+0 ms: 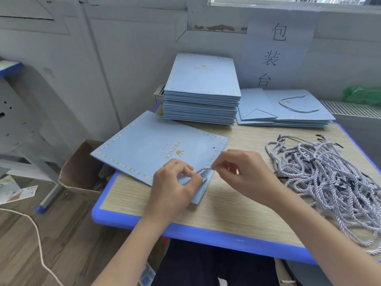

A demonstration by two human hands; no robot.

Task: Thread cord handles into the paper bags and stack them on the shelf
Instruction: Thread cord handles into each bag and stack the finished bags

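left hand [173, 182] pins bag [148, 147] edge | right hand [243, 174] pinches cord [204, 169] | cord limp: hold near tip | bag creases easily

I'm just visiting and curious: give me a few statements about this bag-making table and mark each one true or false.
1. Both hands pinch one cord at the bag edge. True.
2. The loose cords lie left of the bag. False: they lie to its right.
3. The tall stack has handles fitted. False: no cords show on it; its holes look empty.
4. The low pile has a bag with a handle on top. True.
5. The table rim is red. False: it is blue.
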